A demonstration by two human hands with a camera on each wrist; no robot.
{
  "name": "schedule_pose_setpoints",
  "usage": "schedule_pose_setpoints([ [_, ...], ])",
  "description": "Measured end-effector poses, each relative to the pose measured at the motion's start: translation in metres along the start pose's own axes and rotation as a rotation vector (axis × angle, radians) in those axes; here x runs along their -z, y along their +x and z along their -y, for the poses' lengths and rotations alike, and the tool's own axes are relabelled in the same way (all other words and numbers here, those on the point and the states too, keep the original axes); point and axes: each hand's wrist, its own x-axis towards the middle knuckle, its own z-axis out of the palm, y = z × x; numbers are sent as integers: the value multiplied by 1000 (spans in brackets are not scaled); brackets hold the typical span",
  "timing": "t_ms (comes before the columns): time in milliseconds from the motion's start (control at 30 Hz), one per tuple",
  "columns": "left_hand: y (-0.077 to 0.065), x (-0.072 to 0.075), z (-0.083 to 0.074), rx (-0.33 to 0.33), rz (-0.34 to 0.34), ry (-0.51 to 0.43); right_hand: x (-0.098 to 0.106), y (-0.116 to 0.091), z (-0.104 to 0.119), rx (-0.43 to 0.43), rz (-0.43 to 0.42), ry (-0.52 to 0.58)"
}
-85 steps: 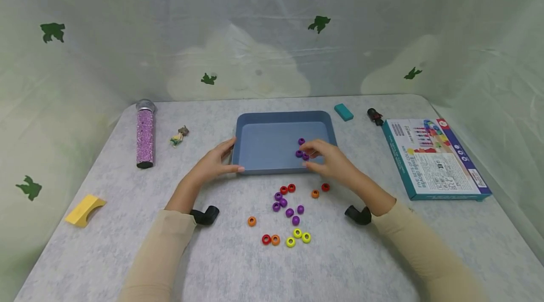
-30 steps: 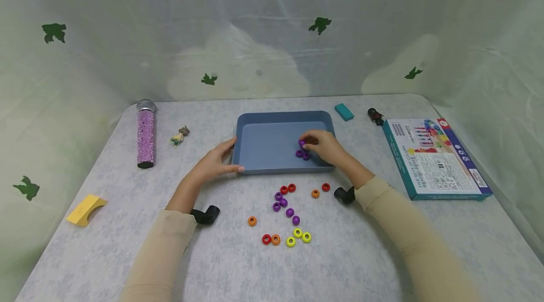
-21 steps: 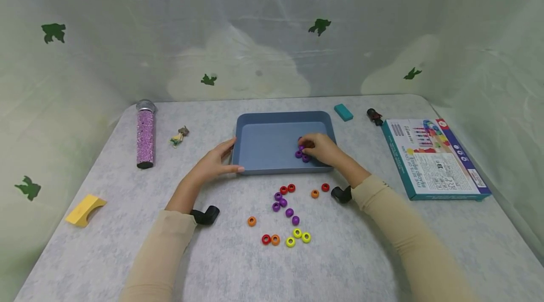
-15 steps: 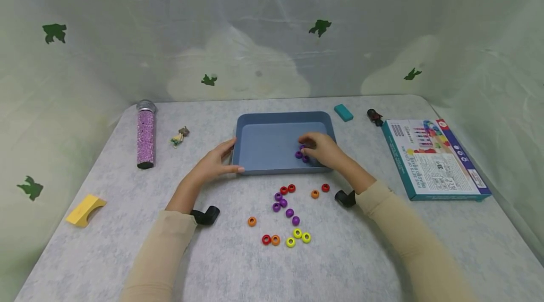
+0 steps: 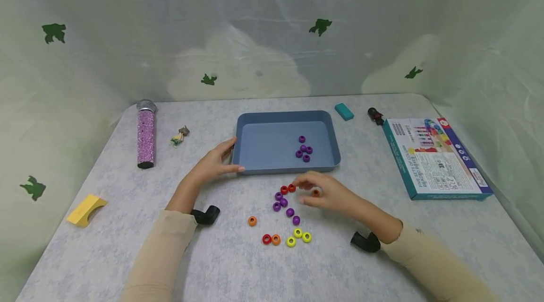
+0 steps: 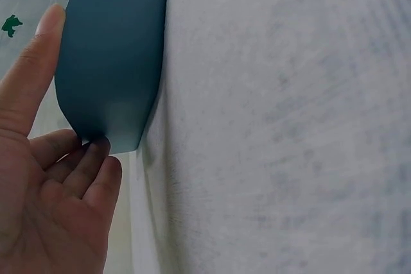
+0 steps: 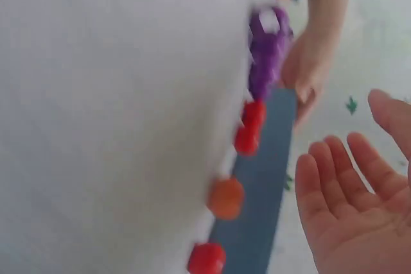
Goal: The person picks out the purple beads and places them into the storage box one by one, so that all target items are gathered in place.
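My left hand [image 5: 212,162] holds the blue-grey tray [image 5: 263,170] by its near left corner, thumb on the front wall and fingers at the left side. In the left wrist view the fingertips [image 6: 96,152] bend against the tray's end. Several purple beads [image 5: 302,139] lie inside the tray at the right. My right hand [image 5: 329,193] hovers in front of the tray with thumb and fingers spread and nothing between them. Its fingertips are right by a red bead [image 5: 292,188], and an orange bead [image 5: 316,193] shows between thumb and forefinger.
Loose purple beads [image 5: 283,202], yellow beads [image 5: 298,233] and orange beads [image 5: 252,220] lie on the table. A glittery microphone [image 5: 146,139], a small figurine [image 5: 180,135] and a yellow arch block [image 5: 86,210] stand left. At right are a teal block [image 5: 344,111], a dark figurine [image 5: 376,116] and a boxed set [image 5: 437,160].
My right hand has put a purple bead among the others in the tray, let go and drawn back toward me over the table's beads. My left hand has stayed at the tray's corner.
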Motion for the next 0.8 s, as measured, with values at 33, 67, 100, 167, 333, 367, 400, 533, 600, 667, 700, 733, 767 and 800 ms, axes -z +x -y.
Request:
schedule_pose_setpoints([
  [33, 0, 0, 0, 2, 0, 1, -4, -3, 1, -13, 33, 8],
  [67, 0, 0, 0, 0, 0, 1, -8, -6, 1, -31, 64, 20],
  [100, 0, 0, 0, -3, 2, 1, -11, -9, 1, -50, 93, 28],
  [167, 0, 0, 0, -3, 0, 5, -17, -12, -1, -85, 146, 42],
  [333, 1, -1, 1, -1, -6, -1, -28, -16, -8, -116, 223, 61],
  [367, 1, -1, 1, -1, -6, -3, -30, -16, -8, -112, 228, 55],
  [400, 1, -1, 1, 1, -5, -5, -31, -16, -9, -109, 230, 45],
  [533, 1, -1, 1, 2, -2, -7, -34, -15, -9, -102, 230, -9],
  [600, 1, -1, 1, -1, -2, -7, -33, -14, -7, -106, 226, -28],
  [667, 1, -1, 1, -6, -3, -6, -29, -11, -5, -110, 206, -29],
  [700, 0, -1, 1, -8, -3, -6, -26, -9, -5, -108, 185, -27],
  [733, 0, -1, 1, -7, -5, -7, -22, -7, -4, -104, 157, -28],
  [767, 0, -1, 1, -6, -6, -9, -17, -4, -5, -96, 123, -25],
  [800, 0, -1, 0, -6, -6, -10, -12, 0, -5, -93, 84, -16],
])
